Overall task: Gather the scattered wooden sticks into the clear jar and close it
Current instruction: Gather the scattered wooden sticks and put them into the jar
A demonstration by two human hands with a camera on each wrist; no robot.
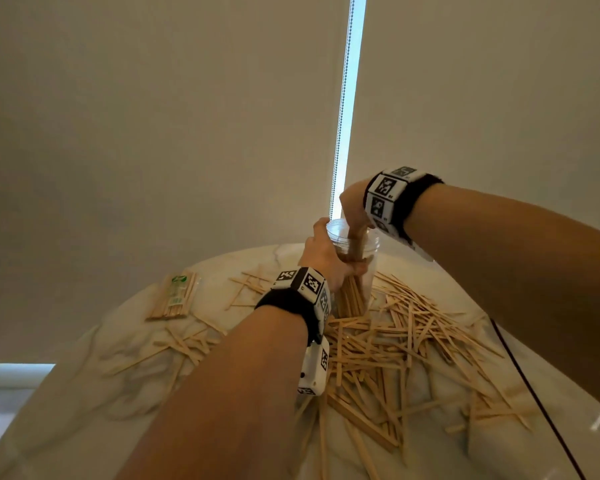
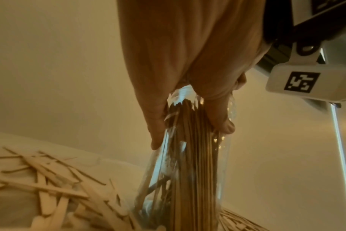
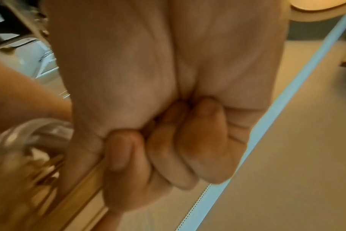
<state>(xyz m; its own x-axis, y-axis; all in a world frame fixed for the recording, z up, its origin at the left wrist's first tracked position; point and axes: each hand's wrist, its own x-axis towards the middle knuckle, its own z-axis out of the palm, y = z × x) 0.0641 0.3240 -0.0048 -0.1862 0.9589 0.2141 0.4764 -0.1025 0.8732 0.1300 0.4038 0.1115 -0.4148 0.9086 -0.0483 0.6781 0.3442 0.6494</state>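
Yr left hand (image 1: 326, 254) is wrapped round the upper wall of the clear jar (image 1: 355, 268), thumb one side, fingers (image 2: 156, 125) the other, jar upright on the desk (image 1: 84, 375) at the far edge of the pile. Yr right hand (image 1: 352, 206) is above the jar mouth, fingers curled tight on a bundle of sticks (image 1: 355, 244) w/ lower ends already inside the rim. Jar approx. half packed, sticks standing on end.

Step in hand, by my read: feeding this bundle down.
- Keep bundle parallel to those already standing; a slant will likely jam crosswise at the neck.
- Let go only once tips are well below the rim, else they may fan out over the edge.
- Left grip: hold firm but don't squeeze, thin plastic prob. flexes.
- A light shake may settle them & free room.

Lots left: scattered sticks (image 1: 395, 341) cover the desk near side & right, fewer at left. Packet of sticks (image 1: 174, 296) lies far left, well apart. Lid not in view, can't tell where it is.
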